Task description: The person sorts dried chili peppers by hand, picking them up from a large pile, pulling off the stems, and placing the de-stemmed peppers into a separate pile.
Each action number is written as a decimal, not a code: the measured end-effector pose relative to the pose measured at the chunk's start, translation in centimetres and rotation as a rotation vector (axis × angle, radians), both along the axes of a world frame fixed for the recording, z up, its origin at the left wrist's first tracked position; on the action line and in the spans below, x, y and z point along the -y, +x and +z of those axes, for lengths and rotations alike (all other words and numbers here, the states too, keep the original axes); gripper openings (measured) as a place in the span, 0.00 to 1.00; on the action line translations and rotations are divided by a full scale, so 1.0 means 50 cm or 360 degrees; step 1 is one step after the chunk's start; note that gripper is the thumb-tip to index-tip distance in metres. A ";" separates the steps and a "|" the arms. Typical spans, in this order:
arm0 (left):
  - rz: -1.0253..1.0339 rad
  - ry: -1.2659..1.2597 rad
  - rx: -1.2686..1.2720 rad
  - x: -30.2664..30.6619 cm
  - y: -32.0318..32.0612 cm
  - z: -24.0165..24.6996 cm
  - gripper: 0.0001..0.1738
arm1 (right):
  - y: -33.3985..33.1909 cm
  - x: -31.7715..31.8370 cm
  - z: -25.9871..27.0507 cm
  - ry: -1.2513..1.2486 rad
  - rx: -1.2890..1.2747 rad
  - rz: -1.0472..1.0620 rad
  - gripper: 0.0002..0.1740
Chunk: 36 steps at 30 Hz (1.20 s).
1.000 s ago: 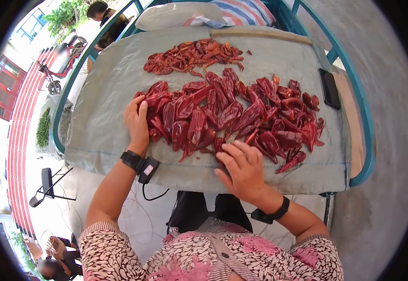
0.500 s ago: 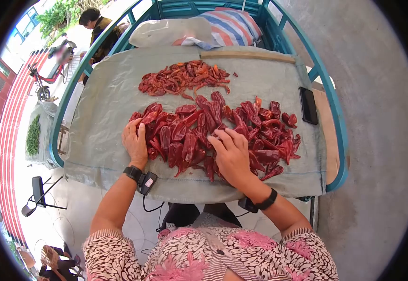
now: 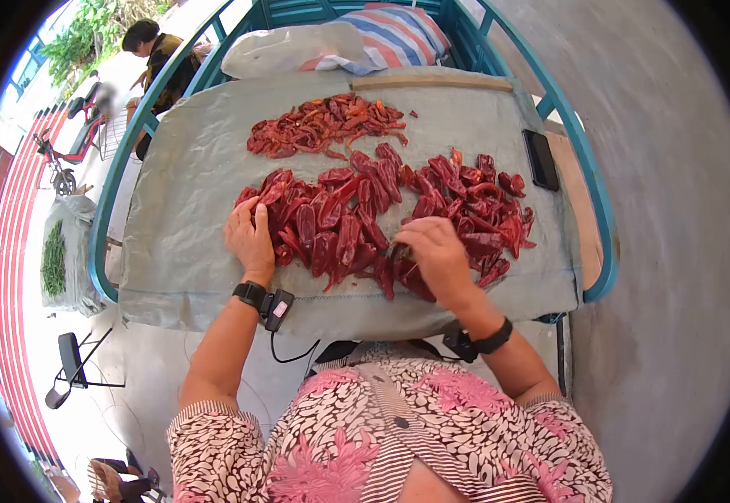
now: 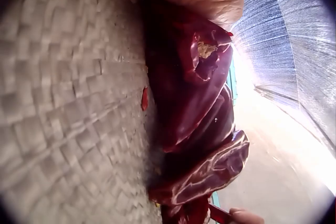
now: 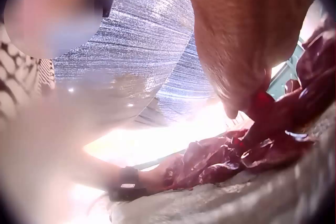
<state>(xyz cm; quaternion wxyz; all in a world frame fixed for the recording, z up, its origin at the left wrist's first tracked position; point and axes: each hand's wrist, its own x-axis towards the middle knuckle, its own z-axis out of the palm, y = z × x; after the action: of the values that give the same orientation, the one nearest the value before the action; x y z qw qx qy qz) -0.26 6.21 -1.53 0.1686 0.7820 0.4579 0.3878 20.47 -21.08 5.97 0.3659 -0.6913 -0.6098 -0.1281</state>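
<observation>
Wrinkled dried red peppers lie in a broad heap on a grey woven sheet. At the heap's left end my left hand rests against the peppers, fingers loosely bent; its wrist view shows a torn pepper beside the skin. My right hand is over the front middle of the heap, pinching a dark red pepper with its fingertips. Between the left peppers and a right-hand cluster a strip of sheet shows. Part of the peppers beneath the right hand is hidden.
Behind lies a second pile of thinner, shrivelled peppers. A phone rests near the right edge, beside the blue-green cart rail. A wooden strip and striped bag are at the back. Another person is beyond the left rail.
My right hand first moved left and forward into the heap, then back toward me and right; a gap opened in the peppers there. The left hand stays at the left end.
</observation>
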 end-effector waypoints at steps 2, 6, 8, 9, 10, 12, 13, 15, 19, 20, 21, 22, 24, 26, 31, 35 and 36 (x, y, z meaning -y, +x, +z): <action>0.0007 -0.0019 0.0029 0.005 -0.001 0.004 0.20 | 0.005 0.013 0.048 0.0079 0.0103 -0.0046 0.16; -0.0053 -0.0161 0.0233 -0.020 -0.006 -0.022 0.22 | 0.043 0.013 0.103 0.0168 0.0255 -0.0152 0.14; -0.0110 -0.0401 0.0279 -0.060 -0.009 -0.038 0.24 | 0.063 0.005 0.116 0.0229 0.0196 -0.0191 0.12; -0.0231 -0.0437 0.0189 -0.060 -0.003 -0.008 0.24 | 0.073 0.003 0.119 0.0258 0.0161 -0.0214 0.11; -0.0352 -0.0475 0.0090 -0.047 -0.001 0.056 0.25 | 0.086 0.005 0.107 0.0187 -0.0116 -0.0230 0.11; -0.0741 -0.0613 -0.0045 -0.014 0.009 0.161 0.25 | 0.140 0.005 0.040 0.0072 -0.0288 -0.0413 0.12; -0.1009 -0.0702 -0.0074 -0.002 0.025 0.211 0.26 | 0.153 0.004 0.021 0.0017 -0.0376 -0.0503 0.13; -0.1407 -0.0632 -0.0286 0.022 0.065 0.287 0.26 | 0.139 0.002 0.036 0.0025 -0.0139 -0.0635 0.16; -0.1697 -0.0214 -0.0910 0.052 0.184 0.304 0.33 | 0.090 -0.001 0.049 -0.0088 0.0011 -0.0493 0.17; -0.1719 -0.0153 -0.1034 0.048 0.222 0.288 0.36 | 0.074 -0.005 0.048 -0.0062 0.0005 -0.0492 0.17; -0.1718 -0.0120 -0.1098 0.047 0.254 0.275 0.40 | 0.061 -0.008 0.049 -0.0038 0.0003 -0.0488 0.18; -0.1713 -0.0090 -0.1157 0.047 0.284 0.261 0.43 | 0.052 -0.007 0.052 -0.0028 0.0049 -0.0521 0.18; -0.1725 -0.0101 -0.1324 0.036 0.338 0.230 0.58 | 0.040 -0.006 0.056 -0.0019 -0.0055 -0.0522 0.19; -0.1705 0.0064 -0.1405 0.020 0.381 0.185 0.61 | 0.033 -0.004 0.062 -0.0013 -0.0102 -0.0532 0.20; -0.1756 0.0020 -0.1536 -0.011 0.431 0.138 0.63 | 0.034 -0.012 0.048 -0.0022 -0.0285 -0.0526 0.19; -0.1845 -0.0028 -0.1479 -0.007 0.404 0.170 0.45 | 0.039 -0.025 0.020 -0.0117 -0.0320 -0.0470 0.19; -0.1861 0.0000 -0.1444 -0.004 0.389 0.169 0.38 | 0.038 -0.032 0.017 -0.0113 -0.0305 -0.0461 0.18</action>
<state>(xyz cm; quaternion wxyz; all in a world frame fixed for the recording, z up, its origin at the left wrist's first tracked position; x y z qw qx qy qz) 19.19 6.41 6.93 0.1417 0.9817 -0.0088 -0.1267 22.35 -19.46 6.80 0.3754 -0.7935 -0.4702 -0.0912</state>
